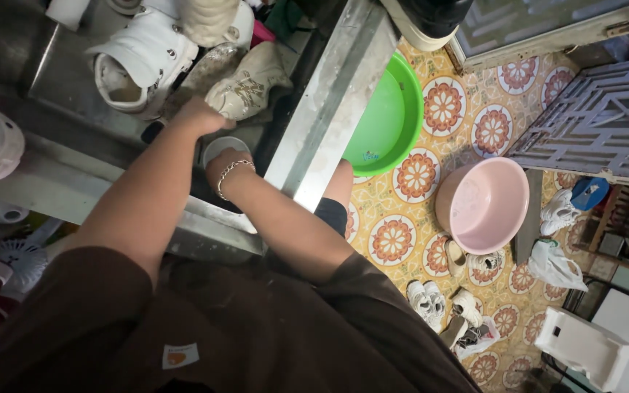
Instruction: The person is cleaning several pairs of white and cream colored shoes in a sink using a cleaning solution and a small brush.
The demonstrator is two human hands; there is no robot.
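While you lean over the steel sink (314,138), your left hand (202,116) is closed around the heel end of a cream sneaker (249,87), pressing it down inside the basin. That shoe lies on its side, toe pointing away from you and toward the sink's right wall, with what looks like a brush head or a sole just behind it (too blurred to tell which). Your right hand (221,166), with a bead bracelet (233,173) around the wrist, dips lower into the basin beside a small pale bowl (223,145); its fingers are hidden below the wrist, so you cannot tell whether they are spread or curled around anything.

Just beyond the cream sneaker, a white high-top shoe (140,62) rests at the back of the sink, opening facing you.

On the patterned tile floor (416,218) to your right, a green basin (391,120) sits tucked against the sink's edge, and a pink basin (483,204) stands apart from it. More white sneakers (427,302) lie scattered near the pink basin, next to a white plastic stool (584,348).
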